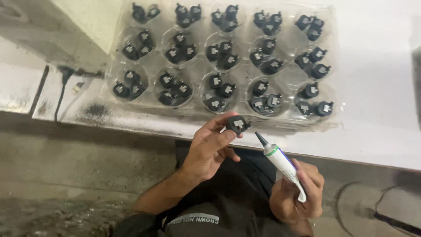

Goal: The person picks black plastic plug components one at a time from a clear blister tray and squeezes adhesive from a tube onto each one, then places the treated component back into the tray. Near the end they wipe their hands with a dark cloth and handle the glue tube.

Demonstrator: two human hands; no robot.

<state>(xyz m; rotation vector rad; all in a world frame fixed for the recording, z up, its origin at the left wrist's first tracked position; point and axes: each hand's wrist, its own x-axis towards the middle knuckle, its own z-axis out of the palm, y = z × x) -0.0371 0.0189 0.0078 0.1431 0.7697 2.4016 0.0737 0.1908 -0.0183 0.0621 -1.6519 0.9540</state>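
The left hand (209, 147) pinches a small black plug part (237, 124) in its fingertips, just below the clear tray (287, 75). The right hand (298, 193) is wrapped around a white tube (283, 163), its dark nozzle near the part without touching. The tray lies on the white counter (377, 87), each cup holding several like parts. Its top row is cut off.

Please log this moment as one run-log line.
left hand: holds black part | right hand: holds tube, nozzle near part, apart | tray: on bench, cups hold black parts
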